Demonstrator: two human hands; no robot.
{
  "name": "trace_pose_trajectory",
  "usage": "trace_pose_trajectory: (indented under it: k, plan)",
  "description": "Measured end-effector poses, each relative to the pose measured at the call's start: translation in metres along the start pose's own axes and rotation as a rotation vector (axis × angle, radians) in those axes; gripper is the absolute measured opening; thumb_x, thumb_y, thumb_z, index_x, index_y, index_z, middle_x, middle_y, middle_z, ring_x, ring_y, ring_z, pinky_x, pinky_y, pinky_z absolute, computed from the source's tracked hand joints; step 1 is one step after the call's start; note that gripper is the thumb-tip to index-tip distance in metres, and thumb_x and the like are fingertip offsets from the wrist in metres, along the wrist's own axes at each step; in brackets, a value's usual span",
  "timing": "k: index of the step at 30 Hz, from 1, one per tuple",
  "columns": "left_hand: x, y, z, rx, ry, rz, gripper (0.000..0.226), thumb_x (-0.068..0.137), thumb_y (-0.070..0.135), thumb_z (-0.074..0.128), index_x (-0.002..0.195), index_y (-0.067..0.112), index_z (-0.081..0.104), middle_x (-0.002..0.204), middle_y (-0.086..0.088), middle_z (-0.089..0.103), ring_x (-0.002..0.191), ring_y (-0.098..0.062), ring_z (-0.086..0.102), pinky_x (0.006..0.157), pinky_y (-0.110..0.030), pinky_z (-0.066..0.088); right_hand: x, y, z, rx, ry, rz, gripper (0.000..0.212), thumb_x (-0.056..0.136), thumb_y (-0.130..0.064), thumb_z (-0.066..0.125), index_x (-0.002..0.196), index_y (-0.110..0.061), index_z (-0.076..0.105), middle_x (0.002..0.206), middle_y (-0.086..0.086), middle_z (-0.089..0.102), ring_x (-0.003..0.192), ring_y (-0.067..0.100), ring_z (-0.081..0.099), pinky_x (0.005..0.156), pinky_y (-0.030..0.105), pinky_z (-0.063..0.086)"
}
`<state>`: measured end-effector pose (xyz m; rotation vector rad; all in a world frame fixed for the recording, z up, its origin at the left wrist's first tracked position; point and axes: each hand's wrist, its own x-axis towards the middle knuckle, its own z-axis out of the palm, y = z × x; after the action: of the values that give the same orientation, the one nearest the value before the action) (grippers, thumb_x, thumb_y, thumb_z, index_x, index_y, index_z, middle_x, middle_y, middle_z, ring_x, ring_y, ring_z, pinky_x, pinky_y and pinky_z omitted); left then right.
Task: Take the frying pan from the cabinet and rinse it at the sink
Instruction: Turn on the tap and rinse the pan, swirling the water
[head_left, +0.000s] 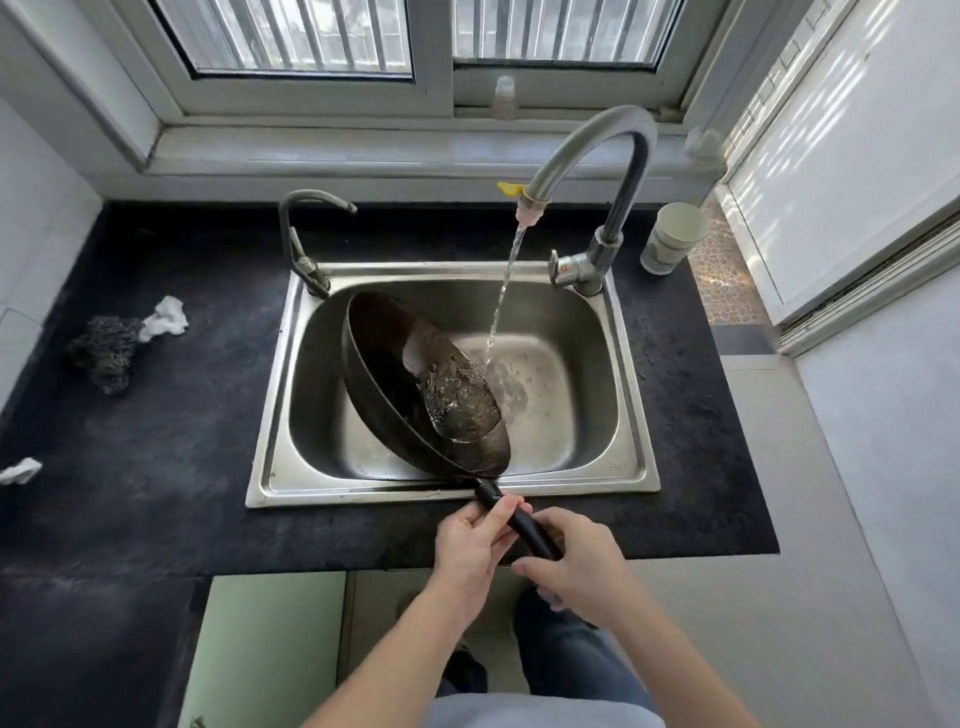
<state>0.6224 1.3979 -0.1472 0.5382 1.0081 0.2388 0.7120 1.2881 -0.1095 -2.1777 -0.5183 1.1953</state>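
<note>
A dark frying pan is tilted on its side inside the steel sink, its open face turned to the right. Water in the pan spills over its lower rim into the basin. The tall faucet runs, and its stream lands just right of the pan. The pan's black handle reaches over the sink's front edge. My left hand grips the handle near the pan. My right hand grips the handle's end.
A small second faucet stands at the sink's back left corner. On the dark counter to the left lie a steel scourer, a crumpled white tissue and another white scrap. A paper cup stands right of the faucet.
</note>
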Motion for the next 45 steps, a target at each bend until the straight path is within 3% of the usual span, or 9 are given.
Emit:
trace_pose_trajectory:
  k: [3,6,11,17,26,30,35,41,45]
  plan:
    - [0.003,-0.002,0.007,0.041,0.076,0.047,0.021,0.091,0.004,0.066,0.107,-0.01,0.067,0.092,-0.017,0.074,0.094,-0.027,0.07,0.08,-0.026,0.061,-0.006,-0.003,0.012,-0.281,0.17,-0.054,0.04,0.087,-0.035,0.073,0.126,-0.036,0.062,0.104,-0.008,0.072,0.094,0.018,0.07,0.082,0.035,0.057]
    - [0.004,-0.002,0.011,0.045,0.129,0.067,0.016,0.09,0.005,0.069,0.1,-0.007,0.071,0.088,-0.014,0.076,0.089,-0.025,0.072,0.077,-0.027,0.06,-0.01,-0.006,0.026,-0.425,0.313,-0.11,0.03,0.096,-0.036,0.061,0.126,-0.032,0.056,0.111,-0.005,0.068,0.105,0.024,0.066,0.083,0.039,0.052]
    - [0.0,-0.001,0.016,0.045,0.174,0.064,0.012,0.088,0.005,0.071,0.095,-0.005,0.071,0.085,-0.013,0.076,0.086,-0.024,0.074,0.076,-0.027,0.061,-0.005,0.001,0.015,-0.229,0.242,-0.123,0.025,0.09,-0.036,0.071,0.115,-0.035,0.069,0.086,-0.012,0.071,0.08,0.009,0.063,0.071,0.026,0.047]
    - [0.0,0.002,0.016,0.096,0.201,0.091,0.011,0.086,0.008,0.075,0.094,0.002,0.072,0.093,-0.013,0.078,0.092,-0.024,0.074,0.076,-0.024,0.059,0.0,0.009,0.013,0.063,0.146,-0.108,0.027,0.086,-0.022,0.077,0.109,-0.037,0.074,0.066,-0.007,0.07,0.05,0.013,0.065,0.058,0.034,0.061]
    - [-0.003,0.018,0.008,-0.165,-0.254,-0.062,0.027,0.096,0.009,0.052,0.123,0.003,0.057,0.126,-0.013,0.068,0.114,-0.023,0.067,0.11,-0.041,0.043,-0.007,0.007,0.018,0.423,0.023,-0.037,0.023,0.09,-0.018,0.074,0.112,-0.024,0.072,0.059,-0.003,0.063,0.049,0.014,0.059,0.042,0.026,0.045]
    - [-0.002,0.019,0.008,-0.056,-0.264,0.0,0.017,0.096,0.003,0.054,0.113,0.002,0.057,0.102,-0.011,0.067,0.093,-0.019,0.068,0.1,-0.033,0.052,-0.011,0.004,0.019,0.527,-0.014,-0.026,0.018,0.092,-0.013,0.072,0.11,-0.016,0.072,0.062,-0.001,0.064,0.046,0.015,0.056,0.037,0.023,0.039]
    - [-0.005,0.017,0.013,0.076,-0.252,0.026,0.015,0.096,0.002,0.058,0.111,0.004,0.057,0.085,-0.01,0.063,0.083,-0.017,0.064,0.088,-0.029,0.057,-0.015,0.006,0.015,0.492,-0.058,-0.073,0.02,0.093,-0.015,0.072,0.112,-0.013,0.066,0.066,-0.001,0.07,0.044,0.015,0.059,0.038,0.021,0.041]
    - [-0.009,0.017,0.012,0.274,-0.185,0.097,0.018,0.091,0.007,0.068,0.108,0.006,0.062,0.09,-0.008,0.074,0.09,-0.02,0.072,0.08,-0.027,0.058,-0.01,0.015,0.018,0.344,-0.063,-0.078,0.035,0.094,-0.018,0.069,0.126,-0.02,0.055,0.092,0.008,0.072,0.054,0.022,0.066,0.039,0.029,0.049]
    - [-0.007,0.019,0.021,0.338,-0.12,0.118,0.017,0.091,0.011,0.069,0.107,0.006,0.064,0.09,-0.005,0.077,0.096,-0.021,0.072,0.082,-0.028,0.057,-0.003,0.005,0.02,0.091,0.062,-0.025,0.042,0.096,-0.022,0.062,0.135,-0.031,0.051,0.094,-0.006,0.067,0.057,0.011,0.063,0.042,0.015,0.046]
